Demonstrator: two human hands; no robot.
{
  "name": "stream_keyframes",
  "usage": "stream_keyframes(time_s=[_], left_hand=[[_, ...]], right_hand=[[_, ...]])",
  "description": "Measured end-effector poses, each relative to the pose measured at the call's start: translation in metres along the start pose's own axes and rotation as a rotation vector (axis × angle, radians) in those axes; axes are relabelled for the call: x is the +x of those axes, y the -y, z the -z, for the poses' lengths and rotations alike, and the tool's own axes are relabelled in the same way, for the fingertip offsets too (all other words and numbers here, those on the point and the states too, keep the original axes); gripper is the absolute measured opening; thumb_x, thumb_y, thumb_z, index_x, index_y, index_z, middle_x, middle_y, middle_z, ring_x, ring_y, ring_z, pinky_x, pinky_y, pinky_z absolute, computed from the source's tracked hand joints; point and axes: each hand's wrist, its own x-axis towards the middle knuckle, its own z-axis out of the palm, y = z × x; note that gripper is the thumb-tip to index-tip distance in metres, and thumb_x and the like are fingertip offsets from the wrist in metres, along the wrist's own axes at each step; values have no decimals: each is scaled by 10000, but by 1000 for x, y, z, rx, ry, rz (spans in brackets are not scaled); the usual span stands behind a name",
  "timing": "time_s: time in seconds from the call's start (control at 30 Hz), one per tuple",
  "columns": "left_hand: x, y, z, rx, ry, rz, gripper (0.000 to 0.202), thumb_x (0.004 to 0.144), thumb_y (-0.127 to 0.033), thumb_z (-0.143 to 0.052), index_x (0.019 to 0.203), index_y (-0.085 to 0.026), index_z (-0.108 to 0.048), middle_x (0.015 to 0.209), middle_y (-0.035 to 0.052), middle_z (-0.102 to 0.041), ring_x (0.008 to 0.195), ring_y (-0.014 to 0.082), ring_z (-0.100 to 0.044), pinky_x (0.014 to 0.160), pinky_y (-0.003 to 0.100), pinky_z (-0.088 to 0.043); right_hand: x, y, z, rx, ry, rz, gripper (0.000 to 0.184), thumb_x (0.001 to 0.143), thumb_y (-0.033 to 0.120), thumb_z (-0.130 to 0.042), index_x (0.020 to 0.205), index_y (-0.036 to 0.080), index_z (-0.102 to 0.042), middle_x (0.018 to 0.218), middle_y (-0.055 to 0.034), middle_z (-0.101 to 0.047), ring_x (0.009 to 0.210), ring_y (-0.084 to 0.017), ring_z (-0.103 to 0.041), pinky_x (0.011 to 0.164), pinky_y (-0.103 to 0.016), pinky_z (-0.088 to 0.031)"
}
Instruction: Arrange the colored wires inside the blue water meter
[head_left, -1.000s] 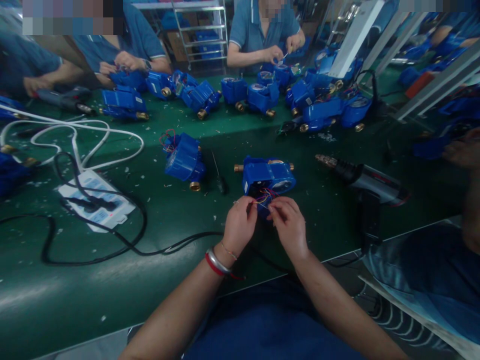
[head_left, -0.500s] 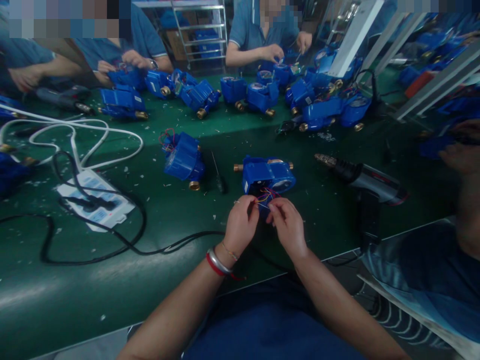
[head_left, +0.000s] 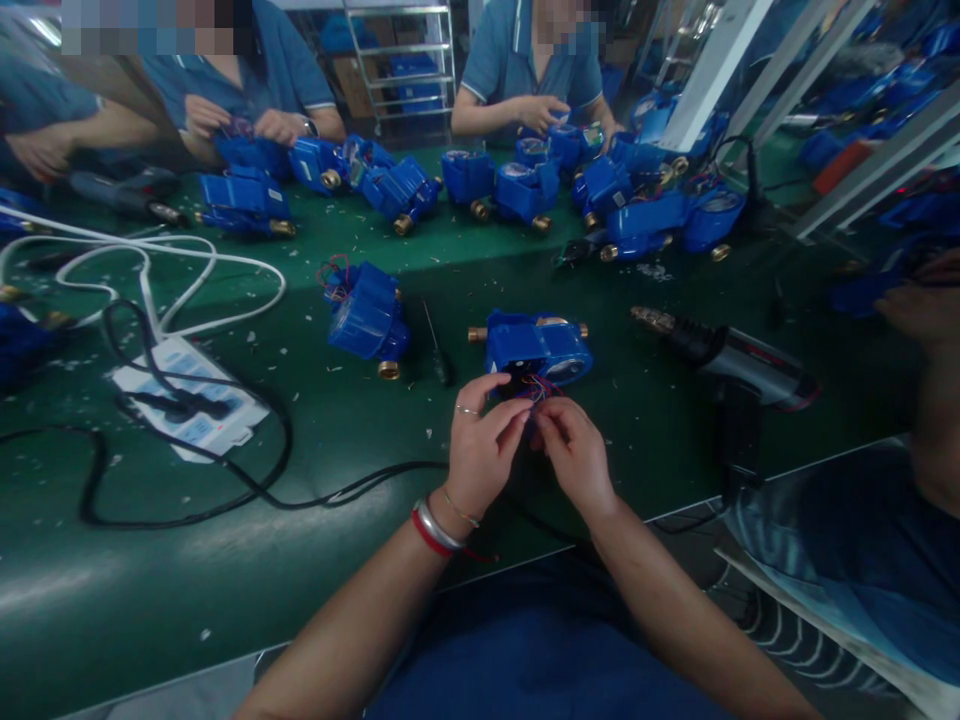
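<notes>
Several people sit around one wide green table (head_left: 375,600), which takes up most of the view and is littered with small white scraps. Across its far side lie many blue meters (head_left: 525,190), where co-workers in blue shirts handle some of them with their own hands. A white power strip (head_left: 191,400) lies at the left with black and white cables looping around it. A dark heat gun (head_left: 739,360) lies at the right, its nozzle pointing left. One more blue meter (head_left: 367,318) sits left of centre, and a thin black screwdriver (head_left: 437,352) lies just beside it.

Right in front of the person, near the table's near edge, rests the blue meter with brass ends (head_left: 534,347). A bunch of thin coloured wires (head_left: 534,390) comes out of its near side. The left hand (head_left: 480,450), with a ring and bracelets on the wrist, and the right hand (head_left: 574,450) meet at those wires, fingertips pinched together on them. The forefinger of the left hand is raised, touching the meter's near edge.
</notes>
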Motion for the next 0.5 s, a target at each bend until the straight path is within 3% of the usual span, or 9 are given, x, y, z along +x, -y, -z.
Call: stream_keyframes(time_s=[0.17, 0.5], left_hand=[[1, 2, -2, 40, 57, -18, 98, 855, -192, -522, 869, -181, -618, 1284, 88, -481, 1208, 233, -432, 999, 470, -391], [2, 4, -7, 76, 80, -54, 189, 807, -71, -536, 923, -199, -613, 1323, 72, -447, 1267, 248, -362, 1027, 513, -362]], right_hand=[[0, 0, 1, -20, 27, 47, 109, 902, 205, -453, 847, 202, -546, 891, -40, -571, 846, -171, -554, 767, -321, -440], [-1, 2, 2, 27, 39, -31, 137, 927, 246, -420, 866, 204, -535, 890, -36, -546, 640, -126, -531, 633, -289, -458]])
